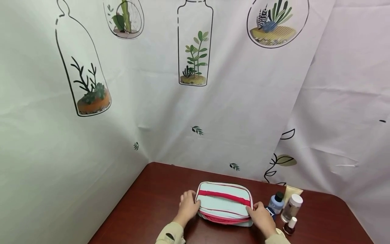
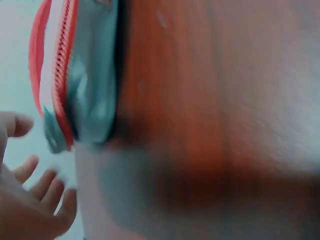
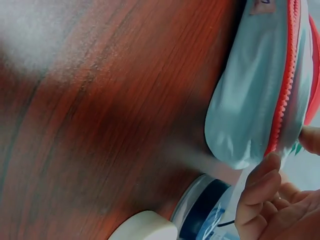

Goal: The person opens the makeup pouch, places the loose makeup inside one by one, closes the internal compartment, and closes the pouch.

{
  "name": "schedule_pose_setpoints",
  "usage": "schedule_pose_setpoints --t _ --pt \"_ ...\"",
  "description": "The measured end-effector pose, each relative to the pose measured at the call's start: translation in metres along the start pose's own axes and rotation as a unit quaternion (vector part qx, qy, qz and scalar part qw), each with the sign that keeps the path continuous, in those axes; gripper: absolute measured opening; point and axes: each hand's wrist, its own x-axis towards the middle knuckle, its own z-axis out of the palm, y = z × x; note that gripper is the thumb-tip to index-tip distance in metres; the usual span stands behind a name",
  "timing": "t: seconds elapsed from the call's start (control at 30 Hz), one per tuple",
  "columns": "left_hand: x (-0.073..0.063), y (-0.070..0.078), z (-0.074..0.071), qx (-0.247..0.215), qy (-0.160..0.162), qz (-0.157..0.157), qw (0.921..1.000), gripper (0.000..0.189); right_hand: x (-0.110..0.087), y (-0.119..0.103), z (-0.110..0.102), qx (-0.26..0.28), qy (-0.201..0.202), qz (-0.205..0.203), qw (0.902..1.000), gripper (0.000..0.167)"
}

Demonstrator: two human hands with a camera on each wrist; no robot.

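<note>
The pale blue bag (image 1: 222,206) sits on the dark red-brown table (image 1: 146,210), with its red handle (image 1: 223,195) on top and a red zip (image 3: 286,95) along its side. The left hand (image 1: 188,208) is positioned at the bag's left end, fingers loosely spread and holding nothing. The right hand (image 1: 262,218) pinches the bag's right end between thumb and bent fingers, beside the zip. To the right of the right hand stand a blue bottle (image 1: 276,204) with a black cap, a cream tube (image 1: 293,192) at the far side, a white-capped jar (image 1: 291,209) and, nearer, a small dark bottle (image 1: 288,228) with a white cap.
</note>
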Motion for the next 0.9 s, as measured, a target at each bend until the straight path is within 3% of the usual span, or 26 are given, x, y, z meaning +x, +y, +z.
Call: schedule_pose_setpoints --t 0.07,0.17,0.3,0.37,0.5,0.57,0.63,0.73,0.83,0.9 --pt "-0.002 -0.004 -0.002 -0.022 -0.019 -0.028 0.9992 0.029 0.0 -0.001 0.002 -0.006 0.006 -0.002 1.0 0.04" --pt "-0.005 -0.004 -0.004 -0.058 -0.035 -0.034 0.9971 0.025 -0.002 -0.002 0.003 -0.02 0.041 -0.015 0.9988 0.04" --pt "0.0 0.005 -0.009 -0.098 0.007 -0.04 0.9944 0.018 -0.006 -0.006 -0.003 -0.006 0.12 -0.028 0.9923 0.046" --pt "0.005 0.01 -0.013 -0.124 0.028 -0.042 0.991 0.021 -0.007 -0.009 -0.01 0.037 0.147 -0.019 0.9883 0.053" --pt "0.02 0.024 -0.021 -0.215 0.039 -0.042 0.9751 0.025 -0.004 -0.013 -0.023 0.158 0.176 0.017 0.9715 0.067" --pt "0.026 0.032 -0.022 -0.23 0.028 -0.032 0.9722 0.026 -0.001 -0.015 -0.027 0.195 0.18 0.027 0.9638 0.07" --pt "0.033 0.038 -0.02 -0.218 0.007 -0.025 0.9756 0.033 0.002 -0.014 -0.028 0.203 0.171 0.031 0.9635 0.073" --pt "0.04 0.043 -0.015 -0.176 -0.038 -0.014 0.9835 0.05 0.007 -0.013 -0.026 0.186 0.142 0.023 0.972 0.073" --pt "0.045 0.046 -0.01 -0.157 -0.086 -0.003 0.9839 0.065 0.011 -0.01 -0.023 0.163 0.106 0.009 0.9809 0.07" --pt "0.047 0.047 -0.009 -0.153 -0.1 0.01 0.9831 0.068 0.013 -0.009 -0.023 0.153 0.086 -0.004 0.9845 0.068"
